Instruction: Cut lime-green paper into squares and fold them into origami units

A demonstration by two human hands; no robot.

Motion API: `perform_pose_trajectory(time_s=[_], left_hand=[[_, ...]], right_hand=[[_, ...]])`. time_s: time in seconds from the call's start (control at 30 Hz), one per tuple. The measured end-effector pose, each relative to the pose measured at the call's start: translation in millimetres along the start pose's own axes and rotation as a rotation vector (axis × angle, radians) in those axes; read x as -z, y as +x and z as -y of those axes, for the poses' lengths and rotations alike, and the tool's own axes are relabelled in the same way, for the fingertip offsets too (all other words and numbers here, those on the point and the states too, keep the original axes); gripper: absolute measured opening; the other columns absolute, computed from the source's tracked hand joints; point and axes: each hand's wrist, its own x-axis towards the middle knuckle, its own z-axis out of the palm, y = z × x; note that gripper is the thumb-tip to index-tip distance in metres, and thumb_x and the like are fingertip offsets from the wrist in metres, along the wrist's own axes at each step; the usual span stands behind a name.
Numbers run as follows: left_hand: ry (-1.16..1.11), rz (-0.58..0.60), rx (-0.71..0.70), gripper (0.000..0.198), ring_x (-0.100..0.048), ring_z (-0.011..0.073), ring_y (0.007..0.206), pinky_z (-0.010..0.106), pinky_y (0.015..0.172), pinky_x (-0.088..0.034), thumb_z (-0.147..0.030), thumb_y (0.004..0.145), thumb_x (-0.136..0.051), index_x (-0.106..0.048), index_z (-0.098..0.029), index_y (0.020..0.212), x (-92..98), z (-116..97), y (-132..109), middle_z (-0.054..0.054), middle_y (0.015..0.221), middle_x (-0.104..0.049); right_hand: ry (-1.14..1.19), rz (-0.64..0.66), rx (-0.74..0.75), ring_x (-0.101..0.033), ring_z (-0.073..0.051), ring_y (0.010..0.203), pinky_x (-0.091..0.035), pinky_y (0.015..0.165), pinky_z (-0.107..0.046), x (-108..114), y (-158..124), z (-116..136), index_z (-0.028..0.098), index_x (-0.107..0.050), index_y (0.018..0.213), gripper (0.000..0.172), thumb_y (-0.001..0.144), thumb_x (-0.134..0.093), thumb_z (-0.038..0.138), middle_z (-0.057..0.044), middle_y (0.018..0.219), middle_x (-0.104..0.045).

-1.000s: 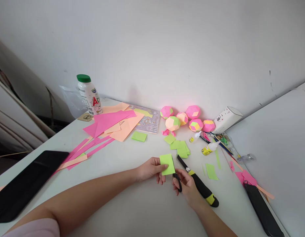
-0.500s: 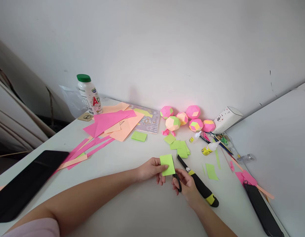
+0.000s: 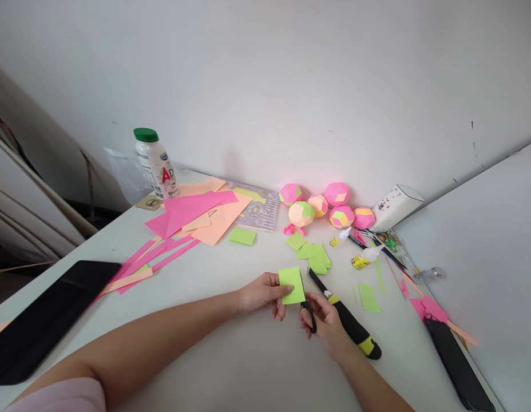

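My left hand (image 3: 262,293) pinches a small green paper square (image 3: 292,285) by its left edge, holding it just above the white table (image 3: 231,355). My right hand (image 3: 325,323) has its fingers through the black handles of a pair of scissors (image 3: 307,312), whose blades reach up to the right edge of the green square. A black and yellow utility knife (image 3: 347,320) lies on the table just right of my right hand.
Several green squares (image 3: 314,256) lie beyond the hands. Several pink, orange and green paper balls (image 3: 325,207) stand by the wall, with two glue bottles (image 3: 365,257), a white bottle (image 3: 155,163), pink and orange sheets (image 3: 197,214), a dark tablet (image 3: 42,320) and a black case (image 3: 458,366).
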Motion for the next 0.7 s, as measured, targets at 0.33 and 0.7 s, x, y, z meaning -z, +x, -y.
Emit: perform_pose_trajectory(time_s=[0.33, 0.7], left_hand=[[-0.059, -0.038, -0.079, 0.045, -0.062, 0.0145, 0.056, 0.023, 0.045, -0.047, -0.054, 0.081, -0.055, -0.062, -0.01, 0.082, -3.5, -1.7, 0.9, 0.008, 0.07, -0.067], [-0.103, -0.085, -0.091, 0.039, -0.059, 0.0123, 0.042, 0.019, 0.038, -0.043, -0.05, 0.076, -0.065, -0.058, -0.012, 0.075, 3.4, 5.2, 3.4, 0.002, 0.056, -0.063]], right_hand=[[0.007, -0.009, -0.017, -0.05, -0.012, 0.055, -0.039, 0.042, -0.022, -0.9, -2.0, 2.2, 0.02, -0.061, 0.107, 0.039, 0.074, -0.07, 0.039, 0.001, 0.066, -0.054], [0.006, -0.006, -0.042, -0.051, -0.013, 0.056, -0.038, 0.041, -0.021, -2.6, 0.0, 3.1, 0.019, -0.059, 0.106, 0.038, 0.074, -0.069, 0.035, 0.001, 0.065, -0.055]])
